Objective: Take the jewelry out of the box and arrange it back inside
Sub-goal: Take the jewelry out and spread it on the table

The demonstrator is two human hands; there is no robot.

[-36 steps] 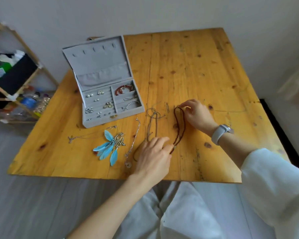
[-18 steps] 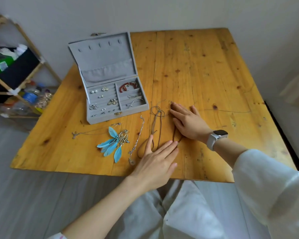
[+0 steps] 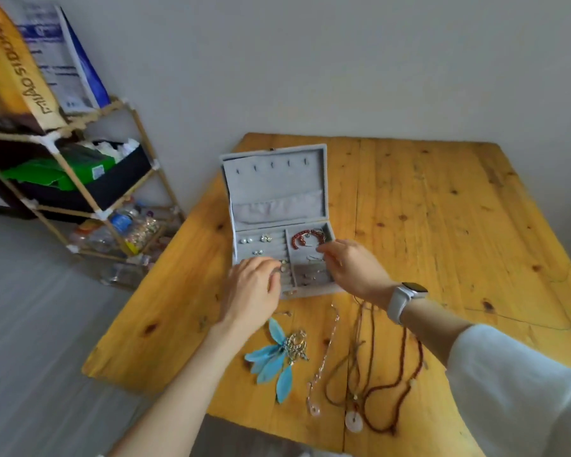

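Earrings (image 3: pixel 314 257) lie just left of my right hand (image 3: pixel 353 268), fingertips pinching toward them; left hand (image 3: pixel 253 285) curled over box (image 3: pixel 310 293), grasp unclear.

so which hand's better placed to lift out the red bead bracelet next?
Right, probably. The right hand already has fingertips beside the red bead bracelet in the box's right compartments; the left hand is over the earring rows.

1. We see the grey jewelry box (image 3: pixel 277 206) open on the wooden table (image 3: pixel 442 225).
2. Our left hand (image 3: pixel 251 291) covers the box's near-left corner; our right hand (image 3: pixel 350 268) reaches over its right compartments, fingertips beside the red bracelet (image 3: pixel 305 237).
3. Nearer than the box lie blue feather earrings (image 3: pixel 274 361) and necklaces (image 3: pixel 376 374).
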